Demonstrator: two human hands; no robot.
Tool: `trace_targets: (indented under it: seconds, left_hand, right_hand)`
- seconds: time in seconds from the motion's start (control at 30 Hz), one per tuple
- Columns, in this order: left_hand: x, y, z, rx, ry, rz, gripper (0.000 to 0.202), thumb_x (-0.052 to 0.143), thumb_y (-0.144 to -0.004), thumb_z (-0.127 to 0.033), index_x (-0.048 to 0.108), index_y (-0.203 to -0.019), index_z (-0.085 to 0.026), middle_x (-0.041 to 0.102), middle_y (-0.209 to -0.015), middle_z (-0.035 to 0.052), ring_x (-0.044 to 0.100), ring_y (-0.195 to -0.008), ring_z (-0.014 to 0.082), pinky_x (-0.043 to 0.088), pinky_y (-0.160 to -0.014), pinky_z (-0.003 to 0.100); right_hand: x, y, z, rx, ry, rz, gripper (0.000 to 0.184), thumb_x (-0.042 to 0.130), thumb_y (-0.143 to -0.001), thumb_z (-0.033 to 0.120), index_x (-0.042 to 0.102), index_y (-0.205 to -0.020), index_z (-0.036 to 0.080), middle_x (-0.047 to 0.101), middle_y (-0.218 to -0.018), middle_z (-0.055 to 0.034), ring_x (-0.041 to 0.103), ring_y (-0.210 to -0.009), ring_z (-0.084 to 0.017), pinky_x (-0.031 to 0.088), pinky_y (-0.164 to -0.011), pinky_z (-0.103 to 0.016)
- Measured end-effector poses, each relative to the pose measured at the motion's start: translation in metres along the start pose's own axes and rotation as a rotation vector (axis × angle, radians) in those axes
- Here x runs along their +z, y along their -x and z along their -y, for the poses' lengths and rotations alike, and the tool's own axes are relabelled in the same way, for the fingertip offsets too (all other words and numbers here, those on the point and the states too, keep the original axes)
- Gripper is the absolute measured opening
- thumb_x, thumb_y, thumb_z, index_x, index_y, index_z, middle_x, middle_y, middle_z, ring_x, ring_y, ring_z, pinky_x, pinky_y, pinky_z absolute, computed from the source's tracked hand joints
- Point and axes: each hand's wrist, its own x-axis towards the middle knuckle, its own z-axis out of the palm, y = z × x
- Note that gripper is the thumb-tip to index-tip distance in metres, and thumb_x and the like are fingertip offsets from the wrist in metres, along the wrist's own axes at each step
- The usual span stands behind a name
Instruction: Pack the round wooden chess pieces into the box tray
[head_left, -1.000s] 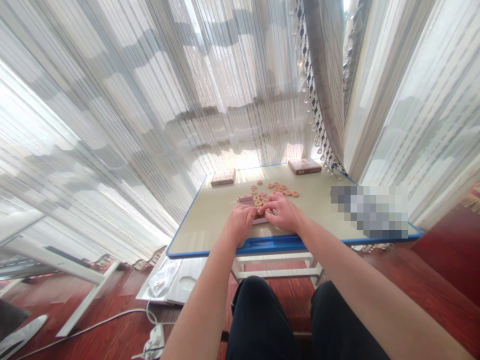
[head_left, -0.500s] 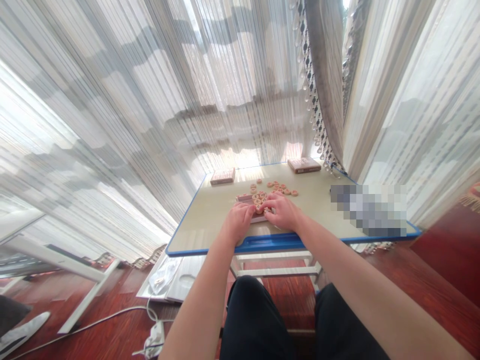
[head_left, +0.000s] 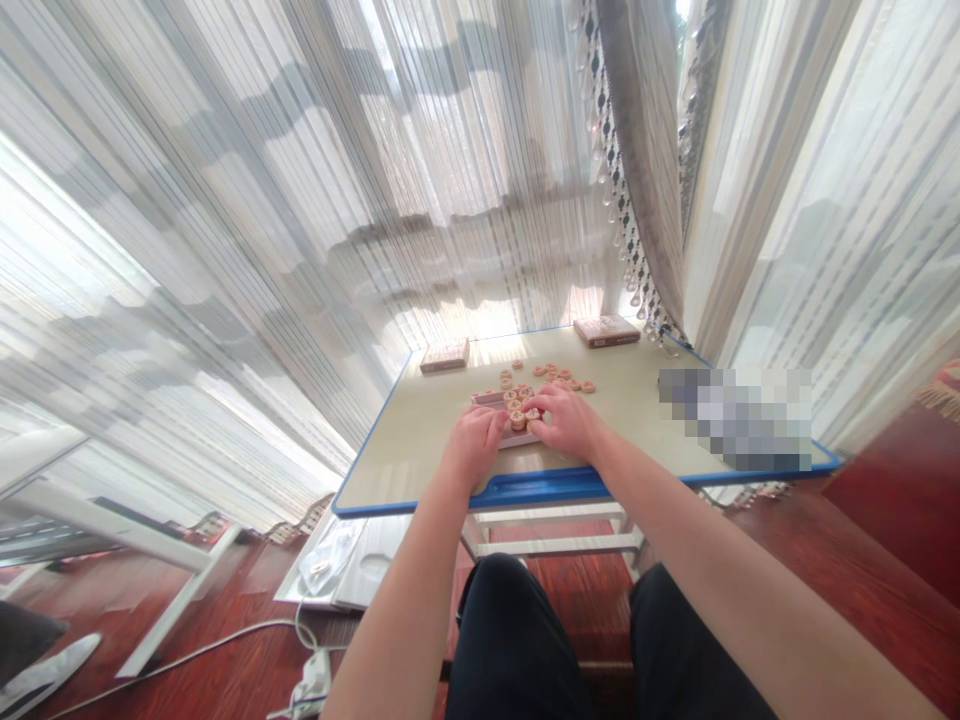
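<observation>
red floor (head_left: 202,680) shows below the tabletop (head_left: 405,440). my left grip (head_left: 478,438) curls at the left side of a tray (head_left: 517,439); what it holds, i cannot tell. my right grip (head_left: 561,416) brackets a round piece (head_left: 533,414), pressure unclear. the tray looks part-filled; other pieces (head_left: 564,375) lie loose beyond. farther are two flat boxes (head_left: 607,331), then sheer curtains (head_left: 450,150).

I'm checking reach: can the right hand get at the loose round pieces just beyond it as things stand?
Probably yes: the right hand lies just short of the loose round pieces, and nothing visible blocks the way, though it seems to touch pieces in the tray.
</observation>
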Motion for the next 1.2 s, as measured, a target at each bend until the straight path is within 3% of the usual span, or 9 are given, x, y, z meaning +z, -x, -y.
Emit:
trace_targets:
  seconds: [0.2,0.3,0.4,0.5,0.6,0.77,0.93,1.1,1.2]
  left_hand:
    - [-0.003,-0.002,0.006,-0.031,-0.083,-0.079,0.035,0.035,-0.092,-0.026,0.069,-0.083,-0.019,0.07,-0.086,0.0048,0.06,-0.088,0.019,0.045,-0.088,0.036]
    - [-0.009,-0.014,0.018,-0.051,-0.171,-0.029,0.026,0.045,-0.083,-0.019,0.07,-0.089,-0.019,0.069,-0.098,0.0057,0.059,-0.095,0.0218,0.045,-0.091,0.039]
    - [-0.013,-0.033,0.033,-0.096,-0.192,-0.013,0.033,0.044,-0.074,-0.007,0.072,-0.087,-0.02,0.068,-0.102,0.0054,0.058,-0.1,0.0209,0.044,-0.094,0.037]
    - [-0.01,-0.048,0.042,-0.146,-0.12,0.034,0.035,0.043,-0.07,-0.006,0.074,-0.08,-0.021,0.069,-0.1,0.0038,0.061,-0.097,0.0193,0.046,-0.094,0.035]
    - [-0.003,-0.053,0.044,-0.221,-0.045,0.1,0.035,0.043,-0.069,-0.008,0.074,-0.074,-0.021,0.07,-0.097,0.0027,0.064,-0.091,0.0182,0.049,-0.09,0.032]
    - [0.007,-0.046,0.042,-0.201,-0.048,0.166,0.031,0.045,-0.073,-0.015,0.075,-0.072,-0.022,0.07,-0.099,0.0032,0.064,-0.09,0.0195,0.049,-0.09,0.032]
    - [0.012,-0.043,0.043,-0.181,-0.101,0.121,0.03,0.046,-0.075,-0.017,0.075,-0.076,-0.023,0.068,-0.103,0.0036,0.061,-0.096,0.0216,0.047,-0.093,0.035]
    - [0.014,-0.043,0.042,-0.157,-0.16,0.107,0.031,0.046,-0.077,-0.018,0.075,-0.083,-0.026,0.065,-0.111,0.0033,0.055,-0.105,0.0245,0.043,-0.098,0.041]
    - [0.014,-0.044,0.039,-0.167,-0.179,0.114,0.031,0.046,-0.077,-0.017,0.075,-0.082,-0.027,0.065,-0.111,0.0024,0.054,-0.106,0.0252,0.042,-0.097,0.042]
  right_hand:
    - [0.0,-0.006,-0.007,-0.053,-0.008,-0.056,0.022,0.052,-0.072,0.015,0.07,-0.084,0.019,0.061,-0.081,-0.0059,0.051,-0.084,-0.021,0.041,-0.085,-0.035]
    - [-0.002,-0.032,-0.019,-0.061,-0.028,-0.042,0.03,0.045,-0.072,0.008,0.071,-0.083,0.019,0.062,-0.084,-0.0063,0.053,-0.085,-0.02,0.042,-0.086,-0.034]
    - [-0.001,-0.06,-0.03,-0.041,-0.079,-0.033,0.047,0.041,-0.068,0.001,0.068,-0.101,0.019,0.061,-0.092,-0.0067,0.055,-0.088,-0.018,0.041,-0.089,-0.031]
    - [0.006,-0.073,-0.036,0.065,-0.165,-0.034,0.046,0.039,-0.07,0.003,0.067,-0.104,0.018,0.061,-0.093,-0.0063,0.056,-0.088,-0.017,0.042,-0.088,-0.029]
    - [0.016,-0.069,-0.037,0.199,-0.306,-0.11,0.043,0.036,-0.075,0.006,0.066,-0.103,0.019,0.063,-0.091,-0.005,0.057,-0.088,-0.016,0.044,-0.085,-0.028]
    - [0.022,-0.062,-0.038,0.281,-0.427,-0.079,0.036,0.038,-0.076,0.009,0.066,-0.098,0.018,0.065,-0.103,-0.0072,0.057,-0.093,-0.018,0.044,-0.087,-0.032]
    - [0.018,-0.065,-0.038,0.328,-0.43,-0.04,0.036,0.036,-0.078,0.011,0.065,-0.098,0.017,0.066,-0.109,-0.0055,0.056,-0.103,-0.018,0.043,-0.091,-0.029]
    - [0.018,-0.064,-0.032,0.339,-0.351,0.006,0.032,0.039,-0.08,0.015,0.068,-0.089,0.021,0.07,-0.09,-0.0023,0.063,-0.087,-0.017,0.046,-0.084,-0.027]
    - [0.015,-0.065,-0.028,0.342,-0.314,-0.022,0.032,0.038,-0.08,0.015,0.068,-0.088,0.021,0.071,-0.09,-0.0017,0.063,-0.088,-0.017,0.046,-0.084,-0.027]
